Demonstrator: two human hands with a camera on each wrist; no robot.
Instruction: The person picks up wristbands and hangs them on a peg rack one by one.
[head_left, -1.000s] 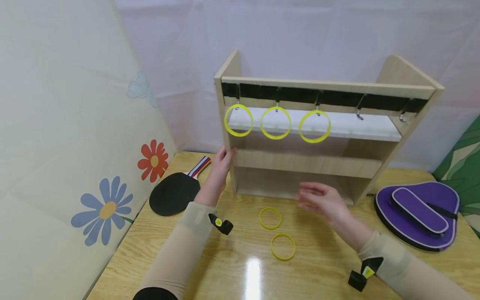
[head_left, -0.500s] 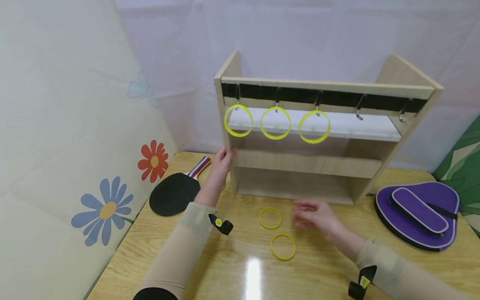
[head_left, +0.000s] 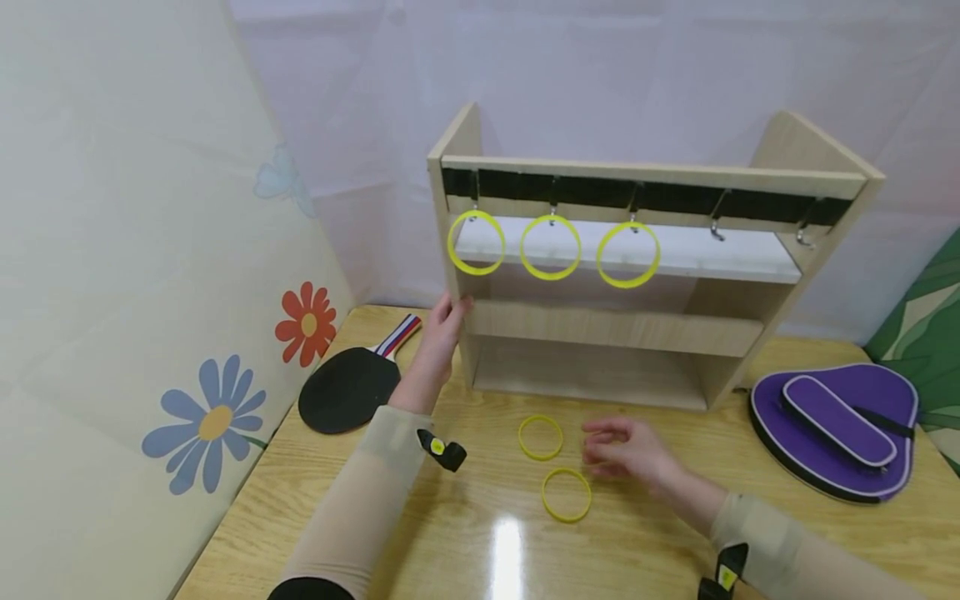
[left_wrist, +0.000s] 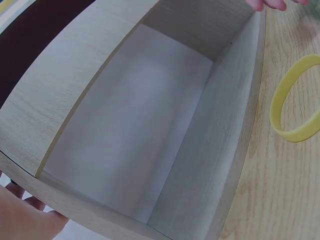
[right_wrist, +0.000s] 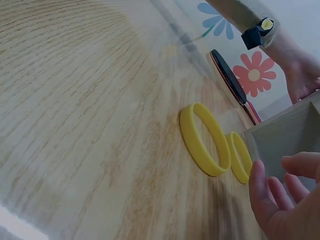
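Observation:
At the small wooden shelf (head_left: 615, 327), my left hand (head_left: 438, 337) holds the left side panel near its front edge. In the left wrist view, part of the left hand (left_wrist: 30, 217) shows at that panel; its grip is partly hidden. My right hand (head_left: 626, 450) hovers over the table with loosely bent fingers and nothing in them. Just left of it lie two yellow silicone wristbands: one farther back (head_left: 561, 439) and one nearer wristband (head_left: 589, 500). The right wrist view shows the nearer wristband (right_wrist: 192, 137) apart from the right fingertips (right_wrist: 257, 172).
Three yellow wristbands hang from the shelf's left hooks, the rightmost hanging wristband (head_left: 658, 252) near the middle. Two bare hooks (head_left: 716, 229) follow at the right. A black table tennis bat (head_left: 348, 390) lies left, a purple bat case (head_left: 832, 433) right.
My right hand has come down and toward me from the shelf's lower front to beside the wristbands on the table. The left hand stays on the shelf's side panel.

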